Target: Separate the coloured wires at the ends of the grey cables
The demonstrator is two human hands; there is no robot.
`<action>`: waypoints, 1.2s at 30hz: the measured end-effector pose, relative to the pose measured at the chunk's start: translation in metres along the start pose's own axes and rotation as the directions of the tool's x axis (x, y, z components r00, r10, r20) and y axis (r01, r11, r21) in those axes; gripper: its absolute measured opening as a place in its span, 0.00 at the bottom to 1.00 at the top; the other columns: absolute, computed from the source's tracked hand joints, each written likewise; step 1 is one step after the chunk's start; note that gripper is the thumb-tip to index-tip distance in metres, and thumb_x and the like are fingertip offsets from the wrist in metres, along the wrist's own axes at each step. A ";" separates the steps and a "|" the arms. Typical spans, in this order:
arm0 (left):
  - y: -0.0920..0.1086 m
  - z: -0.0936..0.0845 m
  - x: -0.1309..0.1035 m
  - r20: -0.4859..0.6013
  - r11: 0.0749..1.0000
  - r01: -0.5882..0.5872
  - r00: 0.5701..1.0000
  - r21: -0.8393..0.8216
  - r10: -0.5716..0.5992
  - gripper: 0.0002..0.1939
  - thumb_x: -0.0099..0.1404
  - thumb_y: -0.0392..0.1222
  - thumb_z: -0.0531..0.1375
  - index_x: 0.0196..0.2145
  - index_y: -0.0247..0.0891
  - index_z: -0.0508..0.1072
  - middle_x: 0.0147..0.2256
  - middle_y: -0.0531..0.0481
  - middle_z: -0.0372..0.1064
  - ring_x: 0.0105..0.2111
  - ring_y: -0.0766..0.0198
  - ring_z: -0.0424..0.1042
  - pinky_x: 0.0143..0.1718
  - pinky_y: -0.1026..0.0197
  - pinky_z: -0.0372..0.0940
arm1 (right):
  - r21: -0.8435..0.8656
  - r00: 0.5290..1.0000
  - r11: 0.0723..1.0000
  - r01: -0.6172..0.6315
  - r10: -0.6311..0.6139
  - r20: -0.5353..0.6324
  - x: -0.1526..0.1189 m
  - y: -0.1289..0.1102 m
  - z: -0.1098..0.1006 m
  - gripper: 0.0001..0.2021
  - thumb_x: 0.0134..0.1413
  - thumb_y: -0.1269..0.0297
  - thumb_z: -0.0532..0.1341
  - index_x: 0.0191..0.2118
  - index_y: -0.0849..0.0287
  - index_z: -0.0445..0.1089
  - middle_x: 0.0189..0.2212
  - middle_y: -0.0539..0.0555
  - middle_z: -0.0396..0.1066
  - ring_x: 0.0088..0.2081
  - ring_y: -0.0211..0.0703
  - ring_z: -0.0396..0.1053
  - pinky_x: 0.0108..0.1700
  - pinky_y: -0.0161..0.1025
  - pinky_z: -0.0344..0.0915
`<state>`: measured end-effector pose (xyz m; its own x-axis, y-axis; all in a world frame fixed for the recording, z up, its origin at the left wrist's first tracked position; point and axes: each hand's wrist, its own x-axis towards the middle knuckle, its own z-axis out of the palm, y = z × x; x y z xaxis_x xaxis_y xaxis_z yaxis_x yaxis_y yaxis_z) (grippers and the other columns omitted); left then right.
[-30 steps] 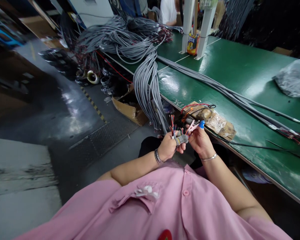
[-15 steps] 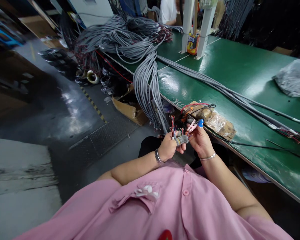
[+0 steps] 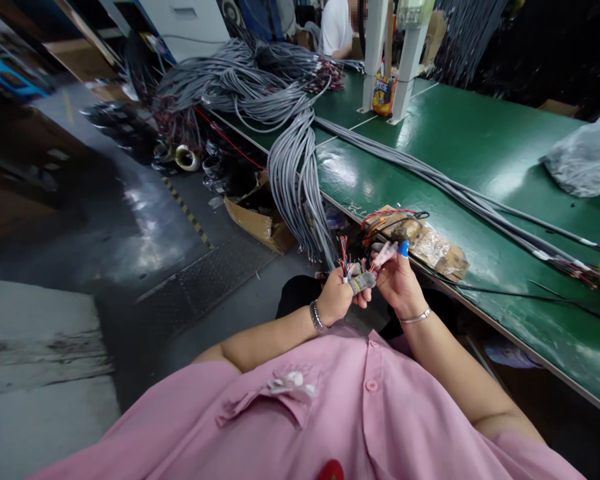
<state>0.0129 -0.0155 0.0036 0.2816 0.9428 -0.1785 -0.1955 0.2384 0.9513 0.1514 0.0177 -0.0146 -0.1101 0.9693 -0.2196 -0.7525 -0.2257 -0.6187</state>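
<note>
My left hand is closed around the end of a grey cable, with a grey cover on its thumb. Thin coloured wires fan out above that fist. More wire ends stick up between the two hands. My right hand, wearing a blue cover on its thumb, pinches a small pink clip, which is blurred. The clip's tip is close to the wires; whether it grips one I cannot tell.
A taped wooden block with loose wires lies at the edge of the green table. Grey cable bundles hang over that edge. A cardboard box stands below. A plastic bag lies at right. Another person is behind.
The pink clip has turned slightly and moved a little to the right with my right hand, and now looks blurred. My left hand keeps its grip nearly in place.
</note>
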 end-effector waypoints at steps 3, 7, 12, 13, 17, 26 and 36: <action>-0.002 -0.003 -0.004 0.012 0.998 -0.045 0.999 0.033 0.045 0.20 0.58 0.54 0.64 0.23 0.34 0.69 0.18 0.51 0.70 0.15 0.70 0.67 0.16 0.68 0.57 | -0.001 0.999 0.999 -0.050 0.050 0.007 -0.003 -0.003 0.000 0.23 0.49 0.39 0.63 0.32 0.57 0.73 0.29 0.50 0.75 0.24 0.35 0.67 0.27 0.34 0.67; -0.003 -0.004 -0.005 -0.019 0.998 -0.055 0.998 0.017 0.055 0.18 0.59 0.53 0.64 0.25 0.34 0.70 0.19 0.52 0.70 0.15 0.70 0.67 0.15 0.68 0.56 | -0.018 1.000 1.000 -0.023 0.023 0.020 -0.006 -0.006 -0.004 0.17 0.54 0.46 0.62 0.35 0.56 0.74 0.32 0.50 0.76 0.27 0.35 0.69 0.27 0.32 0.66; -0.002 -0.002 -0.002 -0.036 0.999 -0.039 0.999 -0.019 0.039 0.17 0.59 0.52 0.64 0.25 0.34 0.69 0.19 0.53 0.70 0.14 0.70 0.67 0.16 0.68 0.57 | -0.086 0.999 0.996 0.034 -0.033 0.010 -0.007 -0.005 -0.008 0.17 0.53 0.47 0.64 0.35 0.58 0.75 0.31 0.51 0.75 0.27 0.34 0.68 0.28 0.30 0.67; -0.002 -0.001 -0.001 -0.039 0.999 -0.032 0.999 -0.025 0.031 0.17 0.59 0.52 0.64 0.25 0.34 0.69 0.18 0.53 0.70 0.14 0.70 0.67 0.15 0.68 0.57 | -0.088 0.999 0.996 0.033 -0.032 0.008 -0.006 -0.005 -0.008 0.18 0.52 0.47 0.65 0.36 0.59 0.76 0.31 0.51 0.75 0.27 0.33 0.67 0.28 0.30 0.68; -0.001 0.001 0.000 -0.059 0.999 -0.003 0.998 -0.040 0.000 0.18 0.57 0.53 0.65 0.25 0.34 0.69 0.18 0.53 0.69 0.14 0.70 0.66 0.14 0.69 0.55 | -0.058 1.000 0.998 0.007 -0.007 0.006 -0.003 -0.002 -0.008 0.18 0.48 0.47 0.68 0.35 0.58 0.76 0.30 0.51 0.75 0.27 0.34 0.67 0.27 0.30 0.68; -0.004 0.003 0.003 -0.070 0.998 0.021 0.997 -0.053 -0.025 0.20 0.56 0.55 0.65 0.25 0.34 0.68 0.18 0.53 0.69 0.13 0.71 0.65 0.14 0.69 0.55 | -0.009 1.000 1.000 0.016 -0.016 -0.007 0.000 0.002 -0.007 0.19 0.44 0.46 0.70 0.35 0.58 0.76 0.30 0.49 0.75 0.27 0.34 0.67 0.29 0.32 0.67; -0.003 -0.003 -0.007 -0.049 1.000 0.006 0.999 -0.027 -0.007 0.20 0.57 0.55 0.65 0.26 0.34 0.69 0.19 0.52 0.70 0.14 0.70 0.66 0.14 0.69 0.56 | -0.032 0.999 0.999 -0.017 0.018 0.029 -0.006 -0.001 -0.001 0.22 0.47 0.40 0.65 0.30 0.57 0.73 0.31 0.51 0.75 0.26 0.34 0.67 0.27 0.32 0.66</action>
<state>0.0088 -0.0225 0.0016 0.2365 0.9514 -0.1973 -0.2191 0.2500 0.9431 0.1534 0.0120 -0.0131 -0.1423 0.9676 -0.2085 -0.7293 -0.2449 -0.6388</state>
